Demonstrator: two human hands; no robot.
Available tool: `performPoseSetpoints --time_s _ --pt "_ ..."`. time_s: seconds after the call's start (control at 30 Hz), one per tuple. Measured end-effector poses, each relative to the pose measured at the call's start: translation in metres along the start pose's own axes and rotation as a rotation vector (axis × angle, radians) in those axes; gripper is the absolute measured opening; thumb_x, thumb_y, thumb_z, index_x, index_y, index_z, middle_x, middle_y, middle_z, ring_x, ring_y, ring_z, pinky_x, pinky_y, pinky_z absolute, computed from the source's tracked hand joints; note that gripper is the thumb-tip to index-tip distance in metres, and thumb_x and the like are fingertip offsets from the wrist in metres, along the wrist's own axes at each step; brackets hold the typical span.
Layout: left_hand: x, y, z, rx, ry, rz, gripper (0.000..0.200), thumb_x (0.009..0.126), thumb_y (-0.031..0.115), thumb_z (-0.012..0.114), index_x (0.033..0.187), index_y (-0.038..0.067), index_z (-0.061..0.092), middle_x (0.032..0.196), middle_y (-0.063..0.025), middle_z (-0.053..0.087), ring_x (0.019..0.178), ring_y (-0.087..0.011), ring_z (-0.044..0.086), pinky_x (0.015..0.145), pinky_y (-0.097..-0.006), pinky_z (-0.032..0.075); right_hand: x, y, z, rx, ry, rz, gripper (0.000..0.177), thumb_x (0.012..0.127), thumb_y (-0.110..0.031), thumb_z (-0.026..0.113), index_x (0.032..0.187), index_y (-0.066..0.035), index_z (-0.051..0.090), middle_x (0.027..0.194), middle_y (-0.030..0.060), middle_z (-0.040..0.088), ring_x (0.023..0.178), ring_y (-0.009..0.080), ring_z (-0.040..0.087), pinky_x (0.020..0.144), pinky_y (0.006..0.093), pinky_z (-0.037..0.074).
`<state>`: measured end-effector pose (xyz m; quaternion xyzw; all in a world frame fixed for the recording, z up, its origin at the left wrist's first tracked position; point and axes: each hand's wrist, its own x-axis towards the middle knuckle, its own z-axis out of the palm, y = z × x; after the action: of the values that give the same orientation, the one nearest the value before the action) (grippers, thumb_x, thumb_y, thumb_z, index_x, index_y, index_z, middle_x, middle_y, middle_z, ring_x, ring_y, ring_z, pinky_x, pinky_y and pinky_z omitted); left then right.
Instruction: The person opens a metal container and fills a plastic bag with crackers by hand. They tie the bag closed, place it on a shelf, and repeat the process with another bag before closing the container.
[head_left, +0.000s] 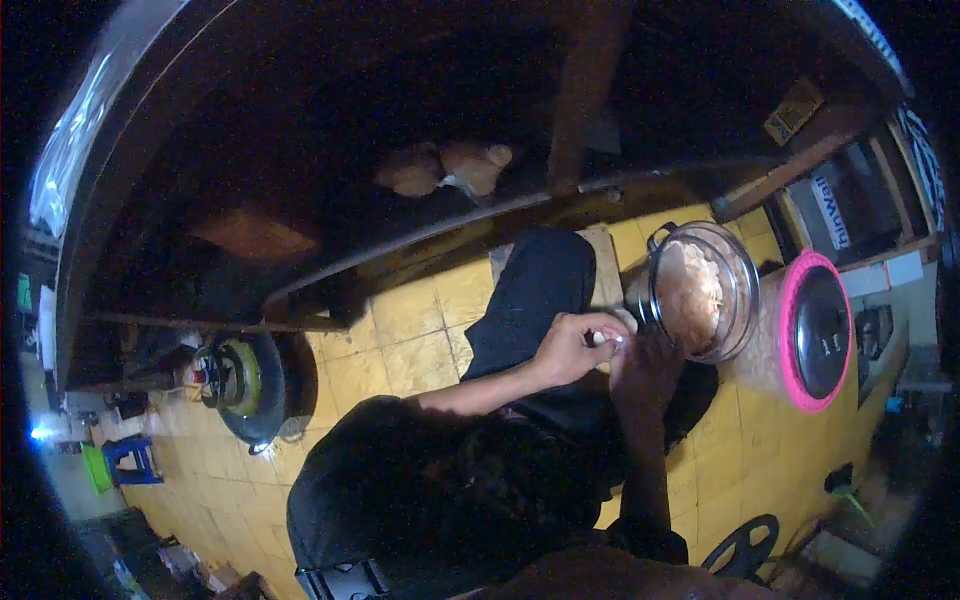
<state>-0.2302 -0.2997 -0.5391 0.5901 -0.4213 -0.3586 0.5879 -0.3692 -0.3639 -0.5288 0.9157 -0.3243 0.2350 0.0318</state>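
The left hand (568, 350) has its fingertips (598, 337) closed on a small white bit (610, 340), pinched just beside the bowl (742, 262), at its near rim. The right hand (645, 368) meets it from the other side, fingers curled at the same bit. That hand is in shadow, so I cannot tell whether it grips the bit or only touches it.

The glass bowl holds a heap of pale pieces (692, 290) that fills a good part of it. From that I judge a fair share of the work is done. The bit in hand is still being worked and has not joined the heap. No pile of unworked pieces shows, so what is left cannot be told.

The bit shows only as a short pale sliver. Its long axis seems to run from the left fingertips toward the bowl, roughly level across the picture. It is too small to tell one end from the other.

Beyond the bowl, on the side away from the hands, stands a pot (815, 330) with a pink rim and a dark lid. Both sit on a yellow tiled floor (405, 315).
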Motion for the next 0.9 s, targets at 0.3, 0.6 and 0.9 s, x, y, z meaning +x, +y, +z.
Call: performPoseSetpoints --time_s 0.3,0.6,0.9 --pt "-0.007 0.004 -0.010 0.382 0.046 0.436 0.019 0.075 0.008 0.067 0.094 0.007 0.070 0.090 -0.0053 0.064 0.087 -0.0217 0.059 0.079 -0.0353 0.045 0.015 -0.005 -0.002 0.589 -0.125 0.288 0.012 0.073 -0.014 0.063 0.073 -0.002 0.061 0.069 0.0097 0.061 0.065 0.0234 0.058 0.064 0.0346 0.046" --pt "-0.016 0.018 -0.055 0.766 0.067 0.614 0.021 0.070 0.019 0.071 0.090 0.013 0.070 0.094 -0.0002 0.064 0.097 -0.0206 0.053 0.087 -0.0429 0.034 0.033 0.002 -0.002 1.106 -0.379 0.458 0.009 0.075 -0.011 0.061 0.077 -0.003 0.064 0.074 0.0052 0.062 0.069 0.0156 0.057 0.066 0.0299 0.047" --pt "-0.024 0.082 -0.173 1.137 0.405 0.525 0.029 0.066 0.010 0.069 0.094 0.016 0.068 0.097 0.0011 0.066 0.084 -0.0208 0.054 0.069 -0.0348 0.038 0.164 -0.006 0.052 1.139 0.001 0.188 0.019 0.087 -0.016 0.060 0.096 -0.002 0.067 0.088 0.0086 0.067 0.083 0.0194 0.063 0.081 0.0296 0.047"
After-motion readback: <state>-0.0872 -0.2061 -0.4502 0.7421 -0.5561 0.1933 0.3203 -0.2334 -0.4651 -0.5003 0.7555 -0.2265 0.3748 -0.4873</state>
